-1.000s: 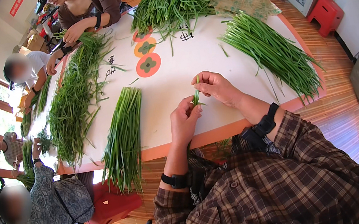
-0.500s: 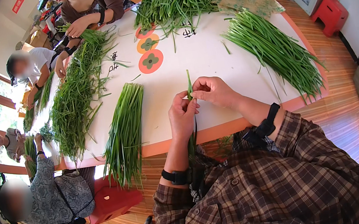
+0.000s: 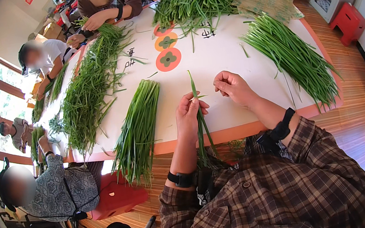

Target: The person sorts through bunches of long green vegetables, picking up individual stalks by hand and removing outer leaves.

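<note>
Over the near edge of the white table (image 3: 225, 111), my left hand (image 3: 187, 113) is closed around a few garlic chives (image 3: 202, 137). Their pale ends point up past the thumb, and the long leaves hang below the fist. My right hand (image 3: 234, 88) is a little apart to the right, thumb and fingertips pinched; whatever they hold, if anything, is too small to make out. A neat bunch of chives (image 3: 138, 121) lies just left of my left hand, its leaves over the edge. Beyond my right hand lies another neat bunch (image 3: 286, 58).
A loose heap of chives (image 3: 91, 90) runs along the left side, and another pile (image 3: 193, 3) lies at the far edge beside a patterned mat (image 3: 265, 1). Several people sit around the left and far sides. Red stools (image 3: 348, 23) stand on the floor.
My right hand has come away from the chives and moved right, still pinched. My left hand keeps its hold on them. The whole view has shifted slightly.
</note>
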A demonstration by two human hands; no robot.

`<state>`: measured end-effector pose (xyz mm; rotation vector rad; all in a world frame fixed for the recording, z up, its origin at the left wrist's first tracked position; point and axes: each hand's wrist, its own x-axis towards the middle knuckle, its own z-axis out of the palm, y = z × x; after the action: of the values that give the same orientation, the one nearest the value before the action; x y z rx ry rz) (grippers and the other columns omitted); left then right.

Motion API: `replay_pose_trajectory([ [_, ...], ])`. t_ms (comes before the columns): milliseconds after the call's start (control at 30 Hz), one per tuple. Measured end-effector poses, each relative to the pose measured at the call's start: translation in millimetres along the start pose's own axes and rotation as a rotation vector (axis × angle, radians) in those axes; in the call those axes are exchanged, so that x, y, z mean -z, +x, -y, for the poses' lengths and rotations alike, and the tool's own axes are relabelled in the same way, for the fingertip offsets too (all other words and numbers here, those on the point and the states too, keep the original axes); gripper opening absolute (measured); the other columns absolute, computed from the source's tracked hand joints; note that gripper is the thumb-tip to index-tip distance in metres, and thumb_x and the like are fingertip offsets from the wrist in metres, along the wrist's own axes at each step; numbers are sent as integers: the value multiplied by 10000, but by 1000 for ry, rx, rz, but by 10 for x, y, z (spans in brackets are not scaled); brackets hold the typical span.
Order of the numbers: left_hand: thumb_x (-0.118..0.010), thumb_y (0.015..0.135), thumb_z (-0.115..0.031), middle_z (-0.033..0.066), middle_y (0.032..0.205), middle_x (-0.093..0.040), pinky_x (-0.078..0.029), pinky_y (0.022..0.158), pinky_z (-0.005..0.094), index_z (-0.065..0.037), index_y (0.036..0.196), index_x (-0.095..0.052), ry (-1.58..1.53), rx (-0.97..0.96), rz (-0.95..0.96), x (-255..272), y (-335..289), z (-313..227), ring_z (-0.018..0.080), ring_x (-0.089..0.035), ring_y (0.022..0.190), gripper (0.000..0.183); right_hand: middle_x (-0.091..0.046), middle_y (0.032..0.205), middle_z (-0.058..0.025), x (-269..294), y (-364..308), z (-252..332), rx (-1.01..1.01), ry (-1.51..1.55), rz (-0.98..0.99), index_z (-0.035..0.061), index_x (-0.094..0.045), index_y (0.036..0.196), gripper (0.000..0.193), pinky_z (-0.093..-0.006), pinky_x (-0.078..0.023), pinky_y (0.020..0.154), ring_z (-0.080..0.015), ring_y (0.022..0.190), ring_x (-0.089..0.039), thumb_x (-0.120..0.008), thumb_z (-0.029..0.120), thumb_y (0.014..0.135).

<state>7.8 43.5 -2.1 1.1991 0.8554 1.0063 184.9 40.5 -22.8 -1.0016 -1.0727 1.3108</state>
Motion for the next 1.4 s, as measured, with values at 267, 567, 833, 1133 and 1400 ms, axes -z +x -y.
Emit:
replay_pose_trajectory([
  [267, -425, 895, -166, 62, 699, -553, -369, 525, 210, 0, 1084, -479, -74, -205, -103, 283, -516, -957, 103, -467, 562, 257, -511, 717, 10, -45, -29, 50, -35, -59, 7, 52, -513, 825, 81, -196, -383, 584, -58, 620, -425, -510, 129, 848],
  [567, -531, 791, -103, 124, 859, -584, -432, 645, 354, -68, 1076, -560, 1546, -524, -391, 902, -260, -1306, 293, -551, 728, 289, -510, 720, 7, -10, -30, 78, -26, -87, -4, 43, -513, 823, 78, -201, -393, 588, -59, 642, -441, -513, 118, 840],
  [833, -539, 780, -111, 91, 851, -534, -441, 687, 370, -118, 1015, -584, 1705, -316, -377, 1279, 128, -739, 281, -533, 797, 239, -495, 717, 18, -36, -16, 13, 5, -94, 38, 64, -502, 833, 65, -183, -364, 574, -49, 611, -404, -514, 128, 843],
  [1133, -521, 794, -121, 94, 823, -506, -429, 674, 375, -143, 1031, -605, 1762, -301, -384, 1306, 195, -567, 269, -509, 800, 253, -507, 717, 11, -26, -28, 26, -10, -135, 41, 60, -509, 842, 40, -192, -376, 577, -51, 622, -427, -501, 99, 842],
  [1400, -518, 779, -110, 101, 867, -521, -422, 712, 389, -108, 1054, -577, 1831, -249, -329, 1271, 223, -606, 293, -516, 835, 281, -520, 697, 16, -37, -23, -3, 21, -116, 20, 51, -520, 814, 92, -201, -399, 572, -49, 618, -446, -530, 140, 836],
])
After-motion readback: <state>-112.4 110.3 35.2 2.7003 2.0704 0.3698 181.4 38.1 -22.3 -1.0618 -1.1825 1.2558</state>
